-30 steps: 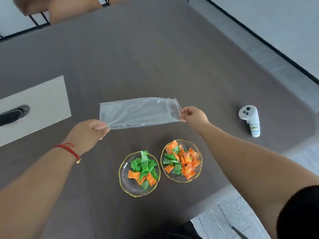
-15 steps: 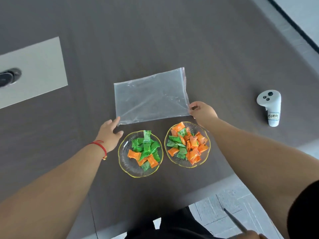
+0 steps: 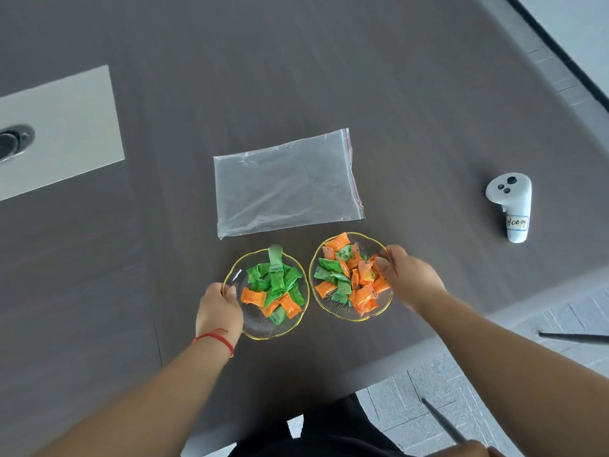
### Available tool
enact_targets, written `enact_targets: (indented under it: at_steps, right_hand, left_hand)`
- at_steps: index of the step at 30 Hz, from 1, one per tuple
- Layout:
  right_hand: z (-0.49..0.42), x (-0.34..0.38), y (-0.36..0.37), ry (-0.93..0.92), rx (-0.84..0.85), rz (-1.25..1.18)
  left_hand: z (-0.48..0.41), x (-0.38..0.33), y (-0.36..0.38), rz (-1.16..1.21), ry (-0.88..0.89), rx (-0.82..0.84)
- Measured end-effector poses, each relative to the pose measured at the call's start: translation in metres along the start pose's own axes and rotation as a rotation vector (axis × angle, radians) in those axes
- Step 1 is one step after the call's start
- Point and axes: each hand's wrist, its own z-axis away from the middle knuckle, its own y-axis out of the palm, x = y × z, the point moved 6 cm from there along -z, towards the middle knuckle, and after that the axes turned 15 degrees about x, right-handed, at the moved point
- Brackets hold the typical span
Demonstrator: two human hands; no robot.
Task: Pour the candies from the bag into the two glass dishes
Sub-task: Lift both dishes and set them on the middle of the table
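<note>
The clear zip bag (image 3: 286, 186) lies flat and empty on the dark table, beyond the dishes. Two gold-rimmed glass dishes sit side by side near the table's front edge. The left dish (image 3: 263, 328) holds mostly green candies (image 3: 275, 285) with a few orange ones. The right dish (image 3: 333, 310) holds a mix of orange and green candies (image 3: 352, 278). My left hand (image 3: 217, 308) grips the left rim of the left dish. My right hand (image 3: 407, 275) grips the right rim of the right dish, thumb over the candies.
A white handheld controller (image 3: 510, 206) with a label stands on the table at the right. A pale grey inset panel (image 3: 62, 127) with a dark object (image 3: 14, 140) lies at the left. The table's front edge and tiled floor (image 3: 428, 390) are close below the dishes.
Both hands let go of the bag, which now lies flat on the table. They moved back toward me and each took hold of a dish rim.
</note>
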Motion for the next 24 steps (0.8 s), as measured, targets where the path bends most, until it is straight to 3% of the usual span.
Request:
enact_targets:
  at_steps: [6, 12, 20, 24]
  right_hand:
    - [-0.006, 0.001, -0.001, 0.031, 0.092, -0.037]
    - [0.003, 0.012, 0.009, -0.003, 0.171, -0.075]
    - [0.022, 0.097, -0.017, -0.148, 0.084, -0.099]
    - [0.029, 0.163, -0.037, -0.223, 0.062, -0.176]
  left_hand:
    - [0.005, 0.008, 0.008, 0.057, -0.047, -0.009]
    - [0.005, 0.025, -0.008, 0.273, -0.024, 0.075]
    - [0.021, 0.02, -0.098, 0.508, 0.042, -0.009]
    - [0.033, 0.016, -0.166, 0.479, 0.073, -0.105]
